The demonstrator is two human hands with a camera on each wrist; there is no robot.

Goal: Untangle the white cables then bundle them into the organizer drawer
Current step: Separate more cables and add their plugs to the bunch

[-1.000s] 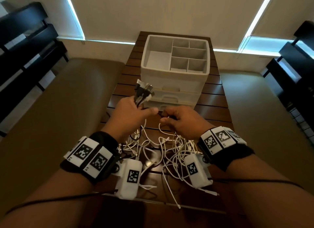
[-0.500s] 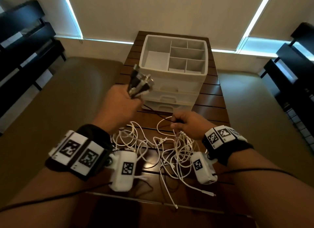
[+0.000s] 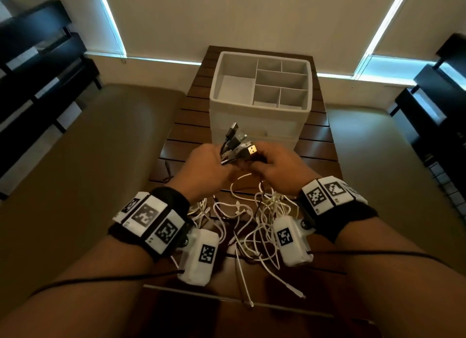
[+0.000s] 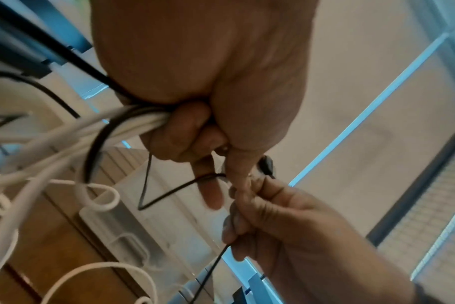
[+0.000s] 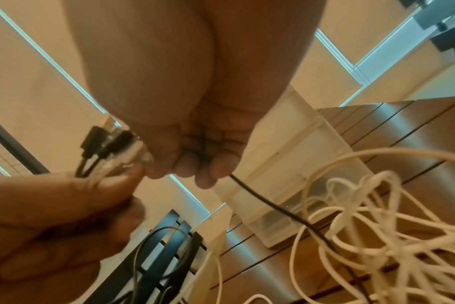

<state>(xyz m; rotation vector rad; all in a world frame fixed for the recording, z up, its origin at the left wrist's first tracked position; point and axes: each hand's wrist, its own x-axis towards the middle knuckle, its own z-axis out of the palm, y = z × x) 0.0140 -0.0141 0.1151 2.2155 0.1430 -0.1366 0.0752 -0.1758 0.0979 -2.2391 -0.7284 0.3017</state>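
White cables (image 3: 254,226) lie looped in a loose tangle on the dark slatted wooden table (image 3: 315,146), their plug ends gathered upward. My left hand (image 3: 204,171) is clamped round that bunch of metal USB plugs (image 3: 238,143); my right hand (image 3: 274,168), touching it, pinches a thin black cable (image 5: 273,205) running down into the heap. Beyond stands the white plastic organizer with drawers (image 3: 259,103), its top compartments bare. Judging by this, untangling is barely underway; bundling and stowing remain.
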